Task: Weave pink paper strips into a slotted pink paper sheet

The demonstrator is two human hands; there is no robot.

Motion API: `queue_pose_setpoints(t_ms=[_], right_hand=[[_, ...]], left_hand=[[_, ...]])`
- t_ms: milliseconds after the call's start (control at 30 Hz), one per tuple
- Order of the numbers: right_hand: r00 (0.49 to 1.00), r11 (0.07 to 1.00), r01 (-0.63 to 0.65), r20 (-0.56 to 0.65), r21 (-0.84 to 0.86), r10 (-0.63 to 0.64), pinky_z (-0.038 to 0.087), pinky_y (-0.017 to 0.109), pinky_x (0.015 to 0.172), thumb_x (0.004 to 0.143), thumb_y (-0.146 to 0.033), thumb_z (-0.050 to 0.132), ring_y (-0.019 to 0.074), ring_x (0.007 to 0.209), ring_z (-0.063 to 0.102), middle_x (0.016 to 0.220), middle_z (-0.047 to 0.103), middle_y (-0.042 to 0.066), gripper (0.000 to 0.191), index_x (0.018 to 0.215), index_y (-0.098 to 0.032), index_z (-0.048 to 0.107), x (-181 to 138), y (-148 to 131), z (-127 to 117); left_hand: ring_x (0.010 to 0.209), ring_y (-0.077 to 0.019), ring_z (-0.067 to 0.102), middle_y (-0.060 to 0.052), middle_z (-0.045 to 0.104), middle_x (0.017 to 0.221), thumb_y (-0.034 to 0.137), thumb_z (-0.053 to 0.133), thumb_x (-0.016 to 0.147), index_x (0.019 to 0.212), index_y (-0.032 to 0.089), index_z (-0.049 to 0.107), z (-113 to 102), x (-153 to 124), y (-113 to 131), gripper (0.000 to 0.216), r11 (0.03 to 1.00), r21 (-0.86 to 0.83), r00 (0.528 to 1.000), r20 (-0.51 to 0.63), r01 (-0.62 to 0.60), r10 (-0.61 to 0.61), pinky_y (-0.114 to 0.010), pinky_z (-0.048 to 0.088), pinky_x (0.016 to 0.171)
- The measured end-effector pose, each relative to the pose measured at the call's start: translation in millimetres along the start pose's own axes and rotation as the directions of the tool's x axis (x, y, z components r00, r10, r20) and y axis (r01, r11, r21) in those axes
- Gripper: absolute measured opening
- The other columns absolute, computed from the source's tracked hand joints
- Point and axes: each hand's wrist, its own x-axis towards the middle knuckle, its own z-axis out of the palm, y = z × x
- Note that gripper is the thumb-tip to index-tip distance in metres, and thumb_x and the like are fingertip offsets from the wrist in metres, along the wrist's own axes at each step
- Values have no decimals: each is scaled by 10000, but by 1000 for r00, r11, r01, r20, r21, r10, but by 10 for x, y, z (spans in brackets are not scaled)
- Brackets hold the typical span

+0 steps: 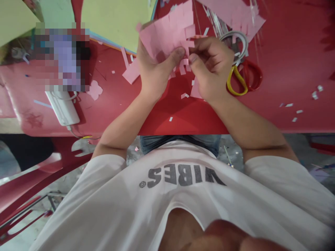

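A sheet of pink paper (164, 33) with cut, tab-like edges is gripped in my left hand (159, 68), thumb on its near face. My right hand (213, 62) pinches at the sheet's right edge, thumb and fingers bent round a small tab there. Just right of that hand lie scissors (239, 80) with one yellow and one red handle loop. A roll of clear tape (244, 42) rests beside them, partly behind my fingers. Under my hands are more pink paper pieces (131, 72).
Yellow sheets (110, 21) lie stacked at the back left of the red table (288, 69). A white power bank (64, 111) with a cable sits near the left front edge, below a blurred-out patch. Another pink sheet (235, 15) is at the back right. White paper scraps (299, 111) are scattered about.
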Motion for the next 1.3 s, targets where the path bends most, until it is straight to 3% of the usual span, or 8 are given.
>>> queue_pose_setpoints(t_ms=[200,367,600,733,833,967,1167,1300], right_hand=[[999,998,31,10,46,-31,496,341,601,891,-555,674,145,706,585,864,672,1,256,912,-300,650,-1,21,8],[1000,999,1,-16,49,0,441,365,601,867,-580,681,159,698,542,819,619,-11,286,854,-309,589,11,60,24],[999,995,-42,4,93,42,385,362,577,811,-672,693,162,649,438,748,537,-8,417,796,-293,518,45,118,44],[1000,996,-17,6,89,17,358,364,558,814,-653,705,164,630,419,720,512,-7,410,789,-291,515,50,85,33],[1000,996,-9,-5,91,10,371,359,557,806,-644,716,161,633,436,730,525,-5,400,792,-290,530,52,59,28],[999,995,10,-37,96,-6,371,351,540,795,-591,752,159,613,407,712,525,-6,352,801,-287,575,59,32,32],[999,992,13,-36,124,-8,352,365,545,787,-571,765,162,587,360,694,495,-6,342,788,-288,574,60,14,35],[1000,994,-17,-23,112,19,357,354,587,803,-618,736,155,632,350,716,439,-13,400,779,-283,520,50,64,28]], left_hand=[[1200,-204,574,9,555,1239,567,802,794,1283,399,444,27,-43,79,629,982,151,992,-35,-111,118,-430,505,1091],[1223,-230,565,27,569,1260,423,788,796,1258,493,477,46,-42,123,561,983,155,992,-64,-101,112,-424,481,1114],[1217,-225,553,-6,577,1258,314,761,821,1285,413,481,34,-20,158,550,965,210,985,-30,-160,170,-404,462,1110],[1220,-233,555,-3,554,1254,392,734,851,1331,402,458,4,-15,92,554,949,195,968,21,-249,249,-438,471,1087],[1209,-219,567,-7,561,1249,294,741,859,1334,380,453,6,-16,109,562,950,219,974,13,-223,226,-400,476,1079],[1152,-205,581,-6,581,1172,125,797,763,1145,333,492,17,-22,127,531,951,251,981,-28,-180,193,-339,477,1046],[1132,-222,570,-12,542,1081,256,835,718,1055,318,449,13,-43,1,516,963,237,981,-106,-131,159,-383,466,1050],[1170,-230,550,-36,553,1130,230,787,782,1091,303,437,40,-54,50,473,951,300,985,-122,-78,120,-395,440,1103]])
